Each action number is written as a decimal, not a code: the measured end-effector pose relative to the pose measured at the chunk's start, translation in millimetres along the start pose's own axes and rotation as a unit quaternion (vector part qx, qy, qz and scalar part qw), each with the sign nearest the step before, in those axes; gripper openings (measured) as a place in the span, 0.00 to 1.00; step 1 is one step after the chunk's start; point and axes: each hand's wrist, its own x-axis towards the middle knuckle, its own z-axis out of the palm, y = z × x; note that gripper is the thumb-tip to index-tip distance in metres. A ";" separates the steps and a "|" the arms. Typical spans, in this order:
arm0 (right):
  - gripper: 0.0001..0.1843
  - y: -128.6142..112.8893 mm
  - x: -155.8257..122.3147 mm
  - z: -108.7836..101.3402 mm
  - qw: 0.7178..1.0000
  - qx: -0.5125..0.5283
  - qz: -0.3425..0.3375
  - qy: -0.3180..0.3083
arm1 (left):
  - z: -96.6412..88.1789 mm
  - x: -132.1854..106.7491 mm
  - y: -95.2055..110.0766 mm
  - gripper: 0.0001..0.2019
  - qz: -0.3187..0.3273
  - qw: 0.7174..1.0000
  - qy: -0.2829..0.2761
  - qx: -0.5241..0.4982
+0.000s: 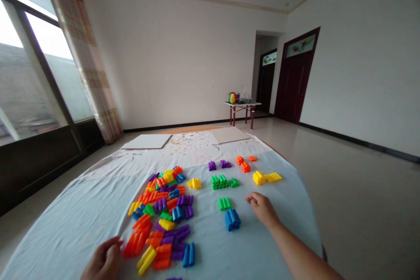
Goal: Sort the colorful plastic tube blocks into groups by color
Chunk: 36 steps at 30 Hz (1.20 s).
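Observation:
My left hand [103, 259] is at the lower left edge of a mixed pile, its fingers curled beside orange tube-like plastic blocks [136, 241]. No piece shows in it. My right hand [261, 206] hovers or rests right of the sorted groups, fingers closed, with nothing visible between them. Nearest to it are blue blocks [232, 219] and green blocks [225, 203]. Farther back sit a larger green group [219, 182], yellow blocks [259, 177], orange blocks [243, 165] and purple blocks [212, 165]. Yellow pieces [194, 183] lie between pile and groups.
A pale blue cloth [82, 210] covers the table. Two flat boards, a white board [147, 141] and a beige board [229, 134], lie at its far end. Beyond stands a small table [243, 104] with bags. Windows and a curtain [95, 74] are on the left.

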 end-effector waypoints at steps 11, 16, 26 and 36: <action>0.16 11.1 1.1 -0.3 0.996 0.050 0.072 -0.027 | -0.2 2.1 11.6 0.18 -0.089 0.992 0.010 -0.090; 0.16 12.2 3.2 -0.1 0.994 0.053 0.086 -0.028 | 13.9 21.0 20.1 0.16 -0.136 0.985 0.004 -0.108; 0.16 15.2 1.4 -1.1 0.995 0.039 0.087 -0.028 | 13.0 15.4 14.9 0.13 -0.045 0.998 0.024 0.024; 0.13 -100.6 -0.6 -14.3 0.984 0.039 -0.172 0.041 | 7.9 -4.5 11.8 0.14 0.016 0.997 0.030 0.073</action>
